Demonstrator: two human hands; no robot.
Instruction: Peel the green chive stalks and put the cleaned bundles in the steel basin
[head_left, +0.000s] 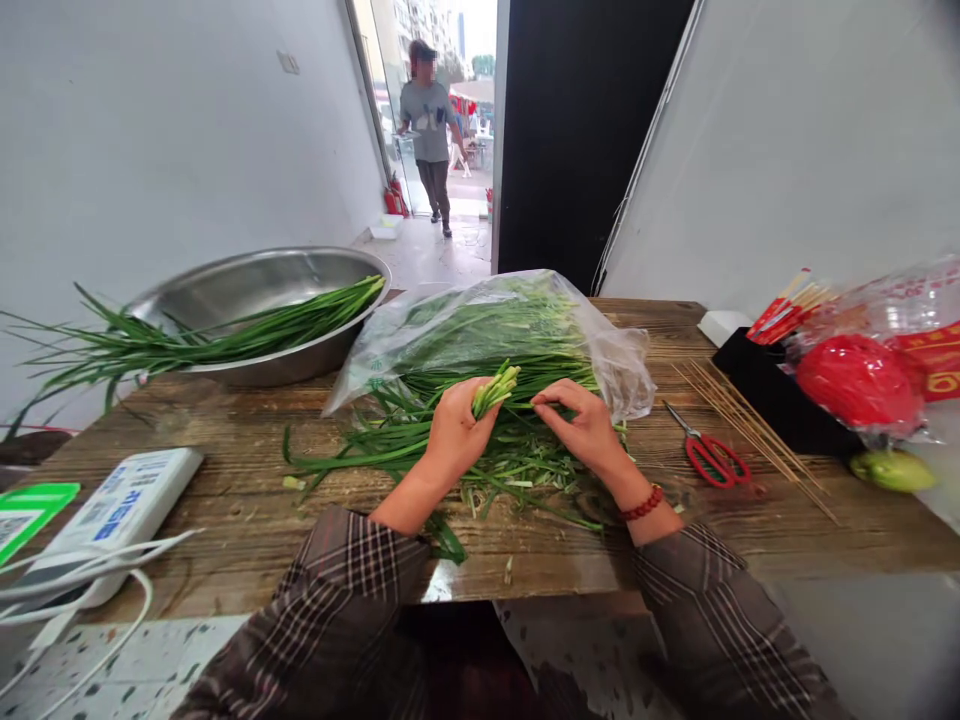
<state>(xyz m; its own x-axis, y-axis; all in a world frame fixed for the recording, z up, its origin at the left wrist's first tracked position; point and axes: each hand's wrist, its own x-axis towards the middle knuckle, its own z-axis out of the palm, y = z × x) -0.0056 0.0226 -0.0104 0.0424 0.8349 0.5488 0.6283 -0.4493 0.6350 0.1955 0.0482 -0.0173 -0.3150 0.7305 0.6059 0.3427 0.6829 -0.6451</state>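
Observation:
My left hand (459, 422) is closed around a small bunch of garlic chives (496, 390), with the pale cut ends poking out above the thumb and the green leaves trailing left over the table. To the right of those ends, my right hand (576, 418) has thumb and forefinger pinched together; anything between them is too small to make out. Behind both hands lies a clear plastic bag (480, 325) full of chives, its mouth towards me. Loose trimmings (536, 468) are scattered under and between the hands.
A steel basin (300, 265) with chives stands back left. Red-handled scissors (716, 460) and wooden skewers (757, 440) lie right, beside a black box (780, 395) and red plastic bundle (859, 380). A white device (120, 510) with cables sits front left. A person (429, 125) is at the doorway.

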